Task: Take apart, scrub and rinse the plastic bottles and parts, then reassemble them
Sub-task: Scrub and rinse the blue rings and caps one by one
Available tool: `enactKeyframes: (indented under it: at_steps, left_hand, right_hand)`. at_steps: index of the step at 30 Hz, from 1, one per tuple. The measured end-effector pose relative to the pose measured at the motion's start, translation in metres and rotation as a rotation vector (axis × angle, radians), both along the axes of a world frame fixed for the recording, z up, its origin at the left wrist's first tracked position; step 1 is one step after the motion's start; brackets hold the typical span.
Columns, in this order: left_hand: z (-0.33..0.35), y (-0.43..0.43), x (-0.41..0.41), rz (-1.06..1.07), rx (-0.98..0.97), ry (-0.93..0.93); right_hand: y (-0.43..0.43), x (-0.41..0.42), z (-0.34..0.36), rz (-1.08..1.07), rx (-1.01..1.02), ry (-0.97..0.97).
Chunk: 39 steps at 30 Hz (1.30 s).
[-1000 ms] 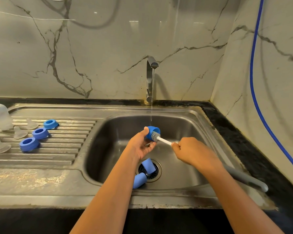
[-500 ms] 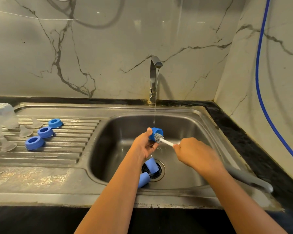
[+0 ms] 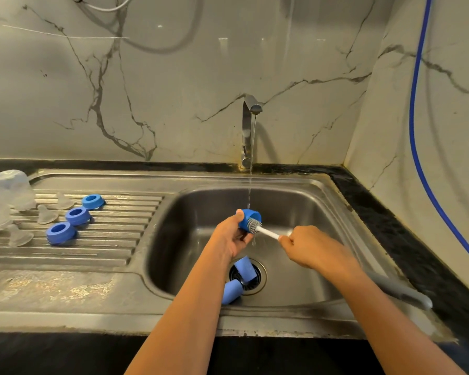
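Drainboard (image 3: 111, 247), far left: clear bottles (image 3: 10, 194), cut off by the frame edge. Beside them are 3 clear nipples (image 3: 47, 214) and 3 blue rings (image 3: 61, 233), the rings in a diagonal row with openings up.

Basin (image 3: 179, 239), centre: left hand (image 3: 229, 239) grips a blue cap (image 3: 247, 219), thumb on top, fingers curled beneath, mouth turned right. Tap (image 3: 248, 125) is running; water (image 3: 249, 190) lands on the cap. Brush (image 3: 254, 226) head sits at the cap mouth. Below, 2 caps (image 3: 244, 269): 1 lies on the drain (image 3: 257, 280), 1 just beside it toward the near wall.

Right hand (image 3: 314, 251) holds the white brush stem, fingers closed round it. Grey handle (image 3: 398, 292) lies on the right rim, partly behind the right forearm. Blue hose (image 3: 414, 131) runs down the right wall.
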<state>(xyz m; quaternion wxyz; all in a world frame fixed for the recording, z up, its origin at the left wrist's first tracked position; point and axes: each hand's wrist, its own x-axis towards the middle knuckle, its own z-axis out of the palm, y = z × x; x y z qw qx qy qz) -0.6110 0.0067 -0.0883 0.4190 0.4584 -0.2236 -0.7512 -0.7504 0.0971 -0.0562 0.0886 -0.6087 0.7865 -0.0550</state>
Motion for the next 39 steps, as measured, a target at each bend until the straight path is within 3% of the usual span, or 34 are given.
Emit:
enactKeyframes:
  at_steps: [6, 14, 20, 29, 35, 39]
  left_hand:
    - [0.003, 0.001, 0.000, -0.003, 0.006, 0.030]
    - [0.003, 0.003, -0.004, -0.010, -0.017, 0.007]
    - [0.002, -0.001, -0.002, -0.010, -0.006, -0.012]
    - [0.003, 0.000, -0.001, -0.001, -0.032, 0.048]
    - [0.000, -0.001, 0.001, -0.013, -0.008, 0.015]
    - [0.000, 0.002, -0.003, -0.057, -0.044, -0.015]
  right_hand:
    - [-0.007, -0.018, 0.007, -0.092, 0.011, -0.210]
    - [-0.003, -0.010, 0.005, -0.045, 0.114, -0.078]
    - [0.000, -0.019, 0.015, -0.094, 0.099, -0.262]
    - [0.002, -0.013, 0.012, -0.028, 0.129, -0.152]
    - [0.000, -0.023, 0.018, -0.104, 0.107, -0.321]
    - [0.001, -0.017, 0.012, -0.103, 0.139, -0.247]
